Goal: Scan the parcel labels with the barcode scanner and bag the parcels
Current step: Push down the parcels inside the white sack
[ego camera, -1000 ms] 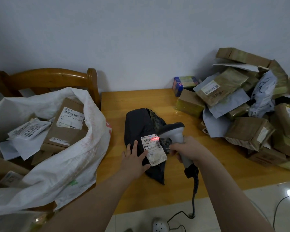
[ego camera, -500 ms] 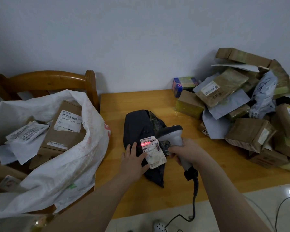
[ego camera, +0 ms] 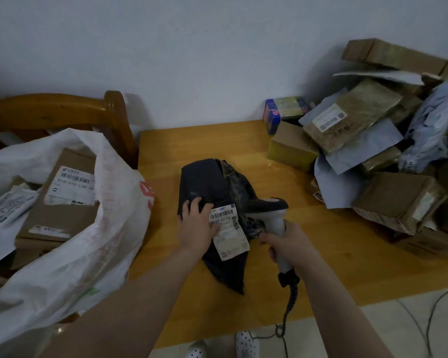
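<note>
Your left hand (ego camera: 198, 226) presses flat-fingered on the parcel (ego camera: 204, 179) by its label (ego camera: 229, 232), your right hand (ego camera: 289, 245) grips the scanner (ego camera: 273, 213); sack (ego camera: 88, 241) left, pile (ego camera: 396, 200) right

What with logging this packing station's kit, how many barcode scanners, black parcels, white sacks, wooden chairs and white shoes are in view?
barcode scanner: 1
black parcel: 1
white sack: 1
wooden chair: 1
white shoes: 2
Total: 6
</note>
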